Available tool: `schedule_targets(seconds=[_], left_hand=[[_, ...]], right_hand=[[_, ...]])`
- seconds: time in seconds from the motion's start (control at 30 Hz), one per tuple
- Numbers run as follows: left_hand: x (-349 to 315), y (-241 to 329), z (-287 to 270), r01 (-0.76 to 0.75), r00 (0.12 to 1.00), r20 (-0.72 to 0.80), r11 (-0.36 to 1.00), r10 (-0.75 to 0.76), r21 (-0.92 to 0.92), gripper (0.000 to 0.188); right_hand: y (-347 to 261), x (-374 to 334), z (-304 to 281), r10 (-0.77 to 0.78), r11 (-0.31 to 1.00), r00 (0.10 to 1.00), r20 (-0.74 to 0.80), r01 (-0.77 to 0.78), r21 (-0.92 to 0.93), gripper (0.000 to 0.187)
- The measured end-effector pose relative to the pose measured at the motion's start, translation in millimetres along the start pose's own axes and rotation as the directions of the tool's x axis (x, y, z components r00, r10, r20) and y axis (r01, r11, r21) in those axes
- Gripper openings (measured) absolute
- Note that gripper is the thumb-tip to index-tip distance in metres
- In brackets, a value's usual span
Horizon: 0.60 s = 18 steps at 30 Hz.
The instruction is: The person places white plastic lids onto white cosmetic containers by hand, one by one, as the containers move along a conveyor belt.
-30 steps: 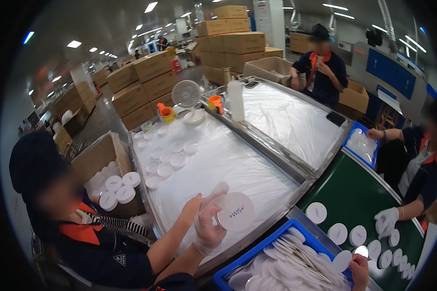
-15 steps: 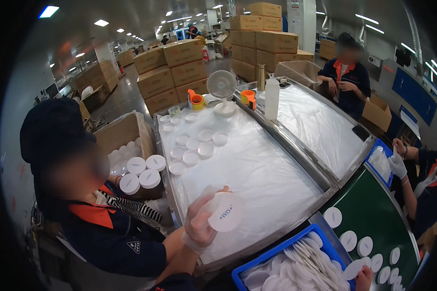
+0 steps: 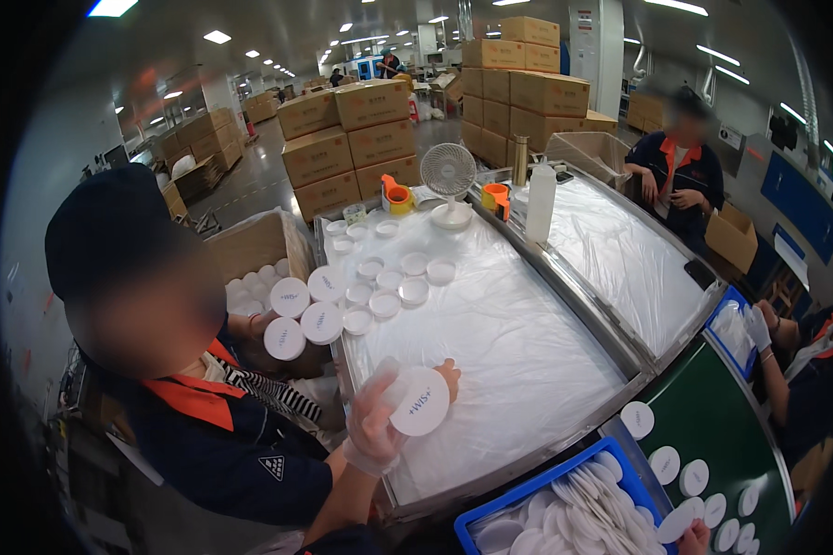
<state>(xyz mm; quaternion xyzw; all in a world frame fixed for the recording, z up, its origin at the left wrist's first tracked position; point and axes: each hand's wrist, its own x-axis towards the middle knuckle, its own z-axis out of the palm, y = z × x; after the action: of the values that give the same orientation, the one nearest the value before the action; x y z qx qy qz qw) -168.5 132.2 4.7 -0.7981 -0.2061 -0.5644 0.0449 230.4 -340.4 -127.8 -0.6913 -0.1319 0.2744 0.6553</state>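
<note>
Four round white lids [image 3: 322, 322] have neared the film-covered desk [image 3: 518, 370]; gloved left hand [image 3: 375, 425] and bare right hand [image 3: 694, 538], fingers narrowed, hold white discs [image 3: 422, 400] edgewise, probably sparing faces.

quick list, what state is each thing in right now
left hand: gloved, gripping
printed round white piece: held, printed face toward the camera
right hand: pinching
white disc: held over the belt's near edge
blue bin: open, heaped with white discs
clear round dishes: lying on the table
fan: upright, spinning or not unclear
white bottle: upright
green belt: carrying round white pieces, motion unclear
</note>
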Motion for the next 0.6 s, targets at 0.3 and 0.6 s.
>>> schedule_targets(seconds=[0.3,0.6], left_hand=[[-50.6,-39.5,62.4,0.435,0.842,-0.290,0.890,-0.455,-0.132,0.029],[-43.8,-45.2,202.1,-0.945,0.294,0.943,0.193,0.156,0.262,0.034]], right_hand=[[-11.1,-16.2,-3.1,-0.030,0.996,0.998,-0.062,0.035,0.078,0.020],[-70.7,10.9,88.8,0.018,0.979,0.987,0.158,-0.050,0.200,0.003]])
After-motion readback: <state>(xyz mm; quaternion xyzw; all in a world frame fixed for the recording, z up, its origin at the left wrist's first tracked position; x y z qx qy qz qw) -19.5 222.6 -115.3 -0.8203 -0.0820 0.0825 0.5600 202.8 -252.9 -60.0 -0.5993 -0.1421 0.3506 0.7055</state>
